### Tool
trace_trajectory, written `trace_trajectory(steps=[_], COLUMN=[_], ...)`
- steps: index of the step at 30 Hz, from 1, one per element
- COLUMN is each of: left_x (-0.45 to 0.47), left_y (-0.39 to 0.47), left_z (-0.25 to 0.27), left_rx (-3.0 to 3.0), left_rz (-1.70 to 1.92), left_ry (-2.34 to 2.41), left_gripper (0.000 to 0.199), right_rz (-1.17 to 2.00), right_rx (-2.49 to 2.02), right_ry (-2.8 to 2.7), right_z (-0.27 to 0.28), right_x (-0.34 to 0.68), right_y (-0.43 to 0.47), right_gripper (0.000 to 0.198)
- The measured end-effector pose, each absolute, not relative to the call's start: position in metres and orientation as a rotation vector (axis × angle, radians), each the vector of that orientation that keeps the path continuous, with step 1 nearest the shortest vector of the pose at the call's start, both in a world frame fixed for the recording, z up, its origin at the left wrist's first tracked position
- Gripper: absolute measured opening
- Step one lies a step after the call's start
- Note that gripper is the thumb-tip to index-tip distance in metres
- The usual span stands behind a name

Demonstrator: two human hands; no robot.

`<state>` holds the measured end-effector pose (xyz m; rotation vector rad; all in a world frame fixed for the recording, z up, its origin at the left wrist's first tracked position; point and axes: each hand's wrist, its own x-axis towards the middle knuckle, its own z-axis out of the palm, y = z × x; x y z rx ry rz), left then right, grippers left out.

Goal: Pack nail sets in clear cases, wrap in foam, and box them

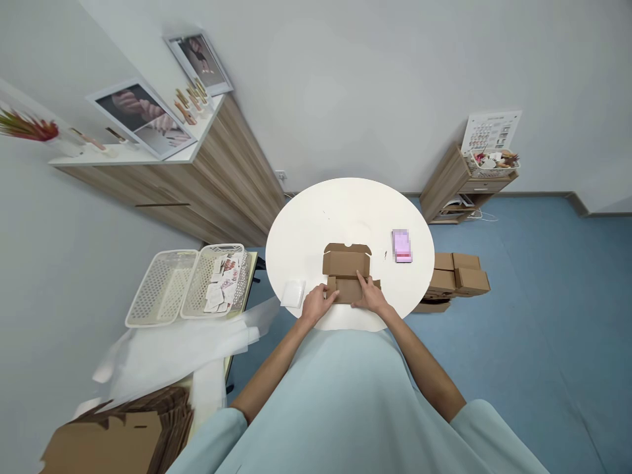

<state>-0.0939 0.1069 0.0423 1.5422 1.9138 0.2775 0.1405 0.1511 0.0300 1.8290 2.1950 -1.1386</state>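
Box (pixel 346 263) open on tabletop (pixel 345 210). On my feed, L hand (pixel 316 304) fingers pinch its left wall (pixel 332 284); R hand (pixel 370 296), can't tell if gripping. Uneven push cd crease it imo.

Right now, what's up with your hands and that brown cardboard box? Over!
Left hand at left side of brown cardboard box, right hand at its right. Lid open. White square packet leftward, purple-pink rectangular item rightward, both apart from box.
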Motion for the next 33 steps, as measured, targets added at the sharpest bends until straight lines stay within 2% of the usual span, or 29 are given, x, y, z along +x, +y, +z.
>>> trace_trajectory(steps=[2, 7, 11, 13, 17, 20, 24, 28, 33], left_x=[-0.089, -0.086, -0.082, -0.080, -0.083, -0.088, -0.095, -0.103, -0.115], left_y=[0.110, 0.118, 0.119, 0.118, 0.114, 0.113, 0.111, 0.111, 0.115], left_z=[0.040, 0.032, 0.029, 0.029, 0.027, 0.024, 0.021, 0.027, 0.033], left_rx=[1.537, 1.549, 1.567, 1.547, 1.507, 1.503, 1.519, 1.611, 1.794], left_rz=[0.278, 0.112, 0.084, 0.109, 0.165, 0.171, 0.163, 0.212, 0.126], left_ry=[1.916, 1.989, 2.047, 2.056, 2.040, 2.008, 1.968, 1.925, 1.735], left_gripper=[0.036, 0.008, 0.011, 0.012, 0.013, 0.013, 0.010, 0.026, 0.069], right_rz=[-1.146, -1.152, -1.205, -1.250, -1.214, -1.130, -1.148, -1.145, -1.216], right_rx=[1.812, 1.792, 1.835, 1.904, 2.338, 2.663, 2.819, 2.903, 2.753], right_ry=[2.186, 2.217, 2.233, 2.281, 2.352, 2.139, 1.934, 1.739, 1.816], right_z=[0.031, 0.030, 0.029, 0.030, 0.026, 0.015, 0.002, 0.005, 0.017], right_x=[0.141, 0.141, 0.143, 0.149, 0.166, 0.174, 0.172, 0.162, 0.140], right_y=[0.151, 0.151, 0.145, 0.135, 0.110, 0.096, 0.096, 0.102, 0.095], right_gripper=[0.134, 0.136, 0.128, 0.113, 0.062, 0.050, 0.043, 0.047, 0.043])
